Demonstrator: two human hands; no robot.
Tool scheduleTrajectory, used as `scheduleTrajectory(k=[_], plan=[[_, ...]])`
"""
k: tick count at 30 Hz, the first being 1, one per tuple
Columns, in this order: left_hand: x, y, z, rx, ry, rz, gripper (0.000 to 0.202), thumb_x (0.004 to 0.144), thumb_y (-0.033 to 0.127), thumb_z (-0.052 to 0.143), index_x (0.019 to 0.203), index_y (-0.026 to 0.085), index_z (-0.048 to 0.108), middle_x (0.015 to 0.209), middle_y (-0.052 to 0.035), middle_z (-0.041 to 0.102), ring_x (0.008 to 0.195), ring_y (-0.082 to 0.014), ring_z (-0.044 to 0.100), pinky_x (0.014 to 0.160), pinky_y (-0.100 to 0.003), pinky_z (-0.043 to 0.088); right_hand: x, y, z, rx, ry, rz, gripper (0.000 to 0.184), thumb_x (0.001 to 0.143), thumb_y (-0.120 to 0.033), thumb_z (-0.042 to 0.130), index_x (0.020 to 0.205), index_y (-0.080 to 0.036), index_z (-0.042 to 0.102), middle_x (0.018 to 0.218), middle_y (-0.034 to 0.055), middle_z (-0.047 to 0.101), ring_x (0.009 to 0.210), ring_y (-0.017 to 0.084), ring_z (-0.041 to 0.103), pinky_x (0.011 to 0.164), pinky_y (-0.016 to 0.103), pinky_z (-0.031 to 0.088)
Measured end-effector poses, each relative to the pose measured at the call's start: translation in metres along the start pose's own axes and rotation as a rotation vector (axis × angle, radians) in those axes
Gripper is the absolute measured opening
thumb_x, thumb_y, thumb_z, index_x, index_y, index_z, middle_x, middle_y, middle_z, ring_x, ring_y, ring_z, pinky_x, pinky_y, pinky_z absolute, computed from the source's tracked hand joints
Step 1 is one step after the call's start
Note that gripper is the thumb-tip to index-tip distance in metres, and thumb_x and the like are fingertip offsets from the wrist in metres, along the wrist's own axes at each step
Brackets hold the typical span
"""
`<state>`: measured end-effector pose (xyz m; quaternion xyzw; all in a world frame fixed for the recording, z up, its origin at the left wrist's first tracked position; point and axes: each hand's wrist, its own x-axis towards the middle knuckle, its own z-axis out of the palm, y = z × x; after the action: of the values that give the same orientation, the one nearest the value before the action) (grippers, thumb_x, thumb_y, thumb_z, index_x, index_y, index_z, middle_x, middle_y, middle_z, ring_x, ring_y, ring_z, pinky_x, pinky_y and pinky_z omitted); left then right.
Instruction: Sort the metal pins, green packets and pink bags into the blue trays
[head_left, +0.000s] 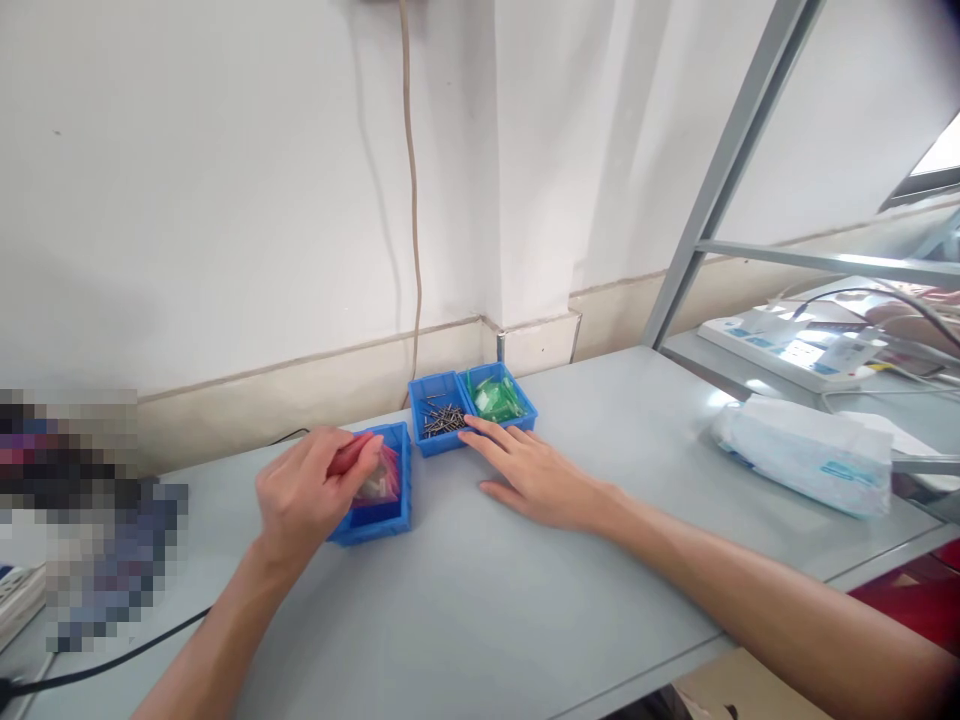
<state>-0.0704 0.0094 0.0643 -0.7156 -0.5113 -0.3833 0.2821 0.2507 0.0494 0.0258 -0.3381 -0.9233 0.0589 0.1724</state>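
My left hand [311, 490] is closed around the red top of a small clear plastic bag [384, 482]. The bag is over the left blue bin [405, 505], partly hidden by my fingers, and what it holds is hard to make out. My right hand [529, 475] lies with its fingers stretched out, fingertips at the front edge of a pair of joined blue bins. In the left one of that pair is a heap of screws [444, 418]. Green plastic bags [497, 398] fill the right one.
A white soft plastic pack [806, 450] lies at the right of the grey table [480, 620]. A metal frame post [727, 170] rises behind it, with a power strip [787, 350] and cables beyond. A black cable [127, 655] crosses the left front. A beige cable [412, 190] hangs down the wall.
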Motion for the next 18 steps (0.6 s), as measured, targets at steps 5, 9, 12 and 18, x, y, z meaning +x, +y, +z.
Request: scheduleTrajectory(k=[5, 9, 12, 18], plan=[[0.026, 0.015, -0.045, -0.085, 0.092, -0.307, 0.026, 0.102, 0.044, 0.065, 0.089, 0.022, 0.069, 0.079, -0.0012, 0.072, 0.071, -0.0188, 0.065, 0.068, -0.03, 0.05, 0.001, -0.002, -0.002, -0.022, -0.003, -0.001, 0.074, 0.107, -0.033, 0.06, 0.172, -0.029, 0.025, 0.179, 0.0116, 0.028, 0.133, 0.037, 0.061, 0.108, 0.059, 0.055], [0.034, 0.05, -0.059, -0.387, -0.254, -0.601, 0.044, 0.102, 0.056, 0.058, 0.073, 0.023, 0.06, 0.059, 0.0036, 0.057, 0.056, -0.0161, 0.052, 0.053, -0.027, 0.043, 0.001, -0.003, 0.0, -0.014, 0.024, -0.003, 0.075, 0.106, -0.031, 0.062, 0.172, -0.03, 0.026, 0.178, 0.0128, 0.031, 0.133, 0.037, 0.061, 0.108, 0.058, 0.055], [0.017, 0.082, -0.047, -0.592, -0.573, -0.544, 0.051, 0.099, 0.065, 0.058, 0.069, 0.023, 0.057, 0.059, 0.0034, 0.056, 0.056, -0.0157, 0.051, 0.053, -0.026, 0.041, 0.0, -0.002, 0.001, -0.012, 0.032, -0.005, 0.075, 0.106, -0.031, 0.062, 0.172, -0.029, 0.026, 0.178, 0.0148, 0.031, 0.135, 0.037, 0.06, 0.109, 0.059, 0.054], [-0.014, 0.114, -0.016, -0.625, -0.828, -0.408, 0.047, 0.104, 0.059, 0.055, 0.072, 0.024, 0.057, 0.064, 0.0036, 0.064, 0.063, -0.0178, 0.057, 0.063, -0.029, 0.04, -0.001, -0.002, 0.001, -0.026, 0.033, -0.007, 0.076, 0.106, -0.03, 0.063, 0.172, -0.031, 0.026, 0.179, 0.0121, 0.028, 0.135, 0.037, 0.06, 0.107, 0.059, 0.055]])
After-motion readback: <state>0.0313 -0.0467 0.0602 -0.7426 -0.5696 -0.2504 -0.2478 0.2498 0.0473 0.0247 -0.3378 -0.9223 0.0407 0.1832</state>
